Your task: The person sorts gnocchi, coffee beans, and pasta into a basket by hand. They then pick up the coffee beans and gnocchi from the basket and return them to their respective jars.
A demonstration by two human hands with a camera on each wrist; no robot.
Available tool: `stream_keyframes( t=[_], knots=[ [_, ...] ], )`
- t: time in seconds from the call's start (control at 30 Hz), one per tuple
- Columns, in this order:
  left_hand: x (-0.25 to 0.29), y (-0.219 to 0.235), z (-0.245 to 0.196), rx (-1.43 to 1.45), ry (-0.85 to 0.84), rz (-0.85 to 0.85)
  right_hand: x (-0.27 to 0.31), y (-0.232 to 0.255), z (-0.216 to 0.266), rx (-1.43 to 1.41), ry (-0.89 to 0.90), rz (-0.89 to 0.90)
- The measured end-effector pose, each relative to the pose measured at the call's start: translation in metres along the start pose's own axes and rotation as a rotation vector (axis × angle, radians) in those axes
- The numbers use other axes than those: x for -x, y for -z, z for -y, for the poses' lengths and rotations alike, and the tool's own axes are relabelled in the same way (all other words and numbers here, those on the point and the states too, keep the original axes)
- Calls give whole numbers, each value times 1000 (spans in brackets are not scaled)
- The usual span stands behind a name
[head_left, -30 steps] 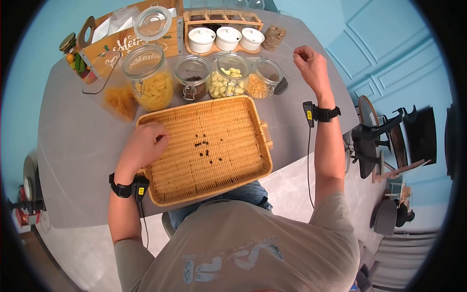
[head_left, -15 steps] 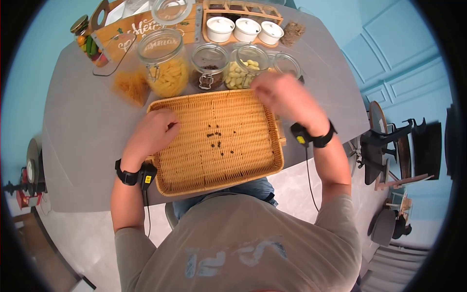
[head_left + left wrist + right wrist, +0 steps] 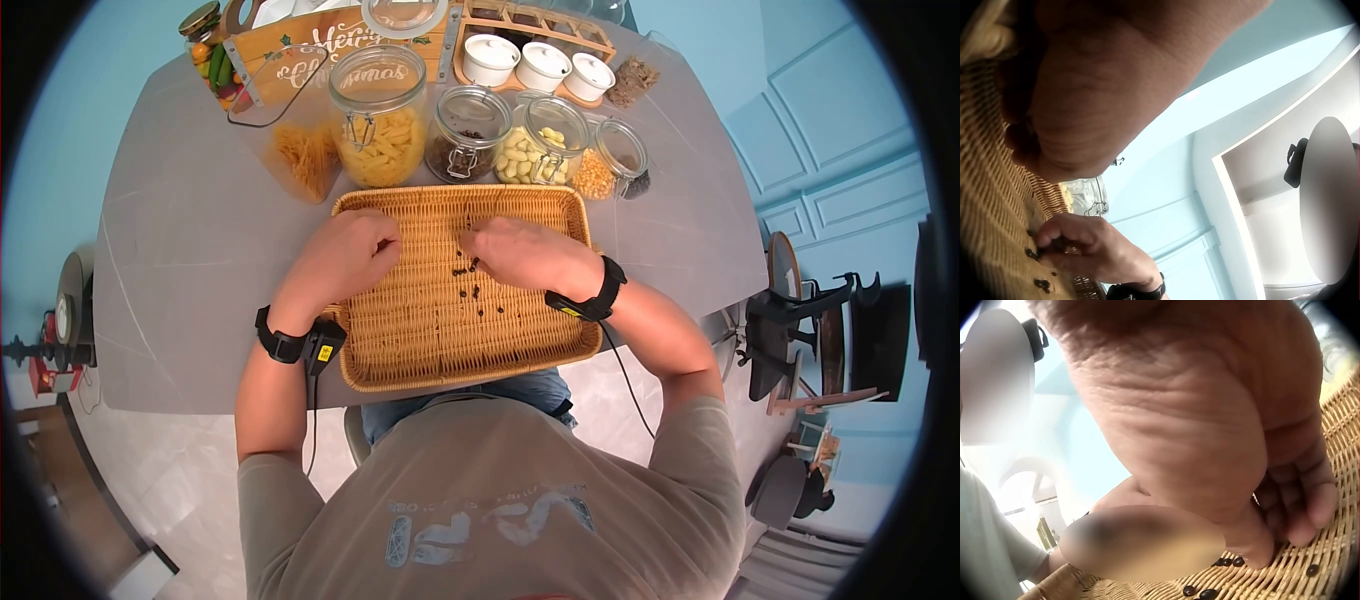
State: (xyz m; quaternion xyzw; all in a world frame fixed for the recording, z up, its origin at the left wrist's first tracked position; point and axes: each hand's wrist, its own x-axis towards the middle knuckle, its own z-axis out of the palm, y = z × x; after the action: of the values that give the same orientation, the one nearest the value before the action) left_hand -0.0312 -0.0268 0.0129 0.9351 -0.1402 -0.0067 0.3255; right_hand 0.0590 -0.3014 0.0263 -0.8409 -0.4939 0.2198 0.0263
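The wicker basket (image 3: 420,350) holds several small dark beans (image 3: 476,293) near its middle. My left hand (image 3: 348,258) rests at the basket's left side, fingers loosely curled, nothing visible in them. In the left wrist view its fingers lie close to the weave. My right hand (image 3: 530,258) reaches in from the right, fingers bent down beside the beans. The right wrist view shows the thumb (image 3: 1260,553) touching the weave next to several beans (image 3: 1208,594); the other fingertips stand apart from it. Part of the fingers is hidden behind the palm.
Behind the basket stand glass jars of pasta (image 3: 380,140), dark beans (image 3: 466,145), pale pieces (image 3: 535,155) and yellow kernels (image 3: 594,175). Farther back are a wooden box (image 3: 300,70), white lidded pots (image 3: 543,66) and a bag (image 3: 632,82). The grey table (image 3: 180,260) extends left and right.
My right hand has moved from beyond the jars' right end leftward and down into the basket. My left hand stays at the basket's left side. The head view has shifted.
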Motion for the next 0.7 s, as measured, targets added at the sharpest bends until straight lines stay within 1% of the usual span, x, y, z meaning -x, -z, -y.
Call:
stream_keyframes(
  t=[0.2, 0.3, 0.4, 0.5, 0.6, 0.7],
  knots=[
    [-1, -2, 2, 23, -25, -19, 4, -6, 4, 52, 45, -68],
    [-1, -3, 3, 21, -23, -21, 9, -9, 5, 62, 100, -126],
    [-1, -1, 0, 16, -16, -20, 9, -5, 9, 28, 89, -115],
    [-1, 2, -4, 13, -4, -16, 10, 0, 8, 51, 106, -91],
    [-1, 2, -5, 3, 13, -7, 8, 6, 3, 52, 69, -54],
    [0, 1, -3, 11, -1, -18, 30, 34, -15, 7, 92, -377]
  ],
)
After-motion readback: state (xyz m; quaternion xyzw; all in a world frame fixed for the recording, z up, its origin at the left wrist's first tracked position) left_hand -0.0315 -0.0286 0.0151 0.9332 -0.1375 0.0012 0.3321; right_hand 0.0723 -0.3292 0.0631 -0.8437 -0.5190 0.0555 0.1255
